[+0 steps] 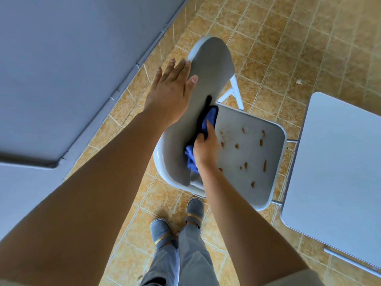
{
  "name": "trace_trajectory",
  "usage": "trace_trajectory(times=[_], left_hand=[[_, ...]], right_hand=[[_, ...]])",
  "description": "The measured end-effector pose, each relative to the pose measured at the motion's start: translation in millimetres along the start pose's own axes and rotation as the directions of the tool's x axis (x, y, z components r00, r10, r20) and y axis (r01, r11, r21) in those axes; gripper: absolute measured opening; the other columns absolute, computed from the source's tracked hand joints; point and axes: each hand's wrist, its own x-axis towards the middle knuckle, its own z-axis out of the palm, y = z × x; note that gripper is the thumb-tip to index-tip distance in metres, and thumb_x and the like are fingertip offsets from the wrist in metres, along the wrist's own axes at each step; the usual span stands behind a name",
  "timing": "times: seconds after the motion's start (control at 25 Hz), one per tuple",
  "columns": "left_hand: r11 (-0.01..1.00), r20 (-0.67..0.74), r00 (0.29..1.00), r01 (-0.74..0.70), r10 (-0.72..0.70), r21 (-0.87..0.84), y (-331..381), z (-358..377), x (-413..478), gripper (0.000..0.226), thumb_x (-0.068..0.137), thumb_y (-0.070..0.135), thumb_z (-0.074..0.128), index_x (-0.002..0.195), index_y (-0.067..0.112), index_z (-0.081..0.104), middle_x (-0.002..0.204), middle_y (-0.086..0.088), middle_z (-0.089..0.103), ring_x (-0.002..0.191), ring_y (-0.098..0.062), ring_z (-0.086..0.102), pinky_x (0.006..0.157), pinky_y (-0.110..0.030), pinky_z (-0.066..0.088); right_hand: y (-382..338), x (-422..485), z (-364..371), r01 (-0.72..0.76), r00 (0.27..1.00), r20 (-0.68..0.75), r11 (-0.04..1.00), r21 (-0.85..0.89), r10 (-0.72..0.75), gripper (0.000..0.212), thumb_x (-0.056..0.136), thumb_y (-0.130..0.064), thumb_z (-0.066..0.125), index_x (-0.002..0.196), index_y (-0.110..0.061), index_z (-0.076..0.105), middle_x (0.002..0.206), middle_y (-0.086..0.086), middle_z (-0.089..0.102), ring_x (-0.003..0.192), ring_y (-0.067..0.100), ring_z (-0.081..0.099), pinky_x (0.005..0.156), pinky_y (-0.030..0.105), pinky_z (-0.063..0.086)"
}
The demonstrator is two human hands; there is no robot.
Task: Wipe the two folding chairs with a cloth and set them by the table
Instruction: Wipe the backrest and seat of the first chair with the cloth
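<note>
Folding chair (226, 141): open on the tiled floor (268, 48), seen from above and behind; backrest (206, 79) nearest the person's feet, seat (247, 162) beyond it, toward the grey surface (340, 172) at right (table or second chair, cannot tell which)
Seat condition: many brown smears and crumbs (261, 141) scattered over the seat, none visibly wiped
Backrest condition: looks clean on the visible face
Cloth (206, 124): blue, bunched, pressed against the seat-side face of the backrest, low down, just above the seat's rear edge
Right hand (206, 147): closed around the cloth, fingers curled over the wad, index finger laid along it; knuckles just over the rear of the seat
Left hand (171, 89): flat and open, fingers spread and extended, palm against the far face of the backrest near its top; thumb on the backrest edge; holds nothing, only braces
Risk 1: cloth dragged across the dirt likely to smear it wider, or push crumbs off the seat onto the floor
Risk 2: hard push on the backrest likely to tip or fold the chair if the left-hand brace slips, since that hand is flat and not gripping
Risk 3: loose cloth tail hanging below the right hand, apt to catch in the gap between backrest and seat
Large grey panel (72, 69): left of the chair, well apart, untouched
</note>
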Motion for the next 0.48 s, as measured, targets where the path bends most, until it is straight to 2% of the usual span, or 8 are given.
trace_trajectory(times=[0.08,0.12,0.2,0.24,0.28,0.32,0.4,0.48], left_hand=[[1.000,0.030,1.000,-0.003,0.002,0.019,2,0,15,0.058,0.102,0.043,0.008,0.153,0.017,0.005,0.162,0.000,0.005,0.149,-0.018,-0.004,0.121,-0.038,-0.001],[1.000,0.036,0.999,0.003,-0.003,0.011,4,1,19,0.058,0.102,0.043,0.009,0.153,0.017,0.003,0.162,0.000,0.003,0.148,-0.018,-0.004,0.121,-0.038,-0.001],[1.000,0.031,0.999,0.018,-0.018,-0.008,7,5,22,0.058,0.102,0.043,0.010,0.153,0.017,0.001,0.162,0.000,0.000,0.148,-0.017,-0.005,0.121,-0.038,-0.001],[1.000,0.023,1.000,0.019,-0.019,0.001,7,6,22,0.059,0.102,0.043,0.010,0.153,0.017,0.000,0.162,0.000,-0.001,0.148,-0.017,-0.006,0.121,-0.038,-0.001],[1.000,0.014,1.000,0.016,-0.017,0.015,6,7,23,0.059,0.101,0.044,0.010,0.153,0.017,-0.001,0.162,0.000,-0.002,0.148,-0.017,-0.006,0.121,-0.037,0.000],[1.000,0.008,1.000,0.014,-0.014,0.027,6,7,23,0.059,0.101,0.044,0.009,0.153,0.017,-0.002,0.162,0.000,-0.003,0.148,-0.017,-0.006,0.121,-0.037,0.000],[0.999,0.008,1.000,0.013,-0.014,0.045,6,7,24,0.060,0.101,0.044,0.008,0.153,0.017,-0.003,0.162,0.000,-0.003,0.148,-0.017,-0.006,0.121,-0.036,0.000],[0.998,0.000,1.000,0.017,-0.017,0.063,7,8,24,0.060,0.101,0.044,0.008,0.153,0.017,-0.002,0.162,0.000,-0.002,0.148,-0.017,-0.005,0.121,-0.037,0.001]], right_hand=[[-29,17,-3,0.061,0.998,-0.025,0.997,0.052,-0.060,0.053,0.093,-0.012,0.040,0.142,-0.032,0.040,0.131,0.009,0.057,0.113,0.028,0.053,0.082,0.024,0.034],[-37,15,-1,0.134,0.990,-0.043,0.988,0.075,-0.131,0.053,0.092,-0.010,0.041,0.141,-0.030,0.042,0.125,0.010,0.061,0.109,0.030,0.054,0.081,0.026,0.036],[-33,-2,3,0.312,0.948,-0.097,0.946,0.086,-0.304,0.054,0.086,-0.008,0.041,0.137,-0.026,0.049,0.102,0.010,0.066,0.086,0.034,0.056,0.074,0.031,0.042],[-22,-11,6,0.368,0.927,-0.108,0.928,0.066,-0.360,0.056,0.083,-0.009,0.040,0.136,-0.025,0.051,0.097,0.011,0.066,0.079,0.034,0.054,0.069,0.032,0.043],[-12,-16,7,0.369,0.927,-0.101,0.928,0.052,-0.362,0.058,0.081,-0.011,0.038,0.135,-0.025,0.052,0.101,0.012,0.067,0.078,0.033,0.053,0.069,0.032,0.043],[-4,-12,6,0.327,0.942,-0.094,0.944,0.044,-0.322,0.058,0.081,-0.012,0.038,0.136,-0.026,0.051,0.110,0.010,0.067,0.085,0.034,0.054,0.074,0.031,0.044],[-3,17,2,0.138,0.988,-0.074,0.990,0.042,-0.135,0.054,0.088,-0.012,0.039,0.139,-0.031,0.046,0.123,0.006,0.064,0.102,0.032,0.056,0.085,0.028,0.041],[-21,55,-4,-0.015,1.000,-0.024,1.000,0.022,0.016,0.053,0.092,-0.014,0.039,0.141,-0.035,0.040,0.128,0.005,0.060,0.111,0.028,0.057,0.086,0.025,0.039]])
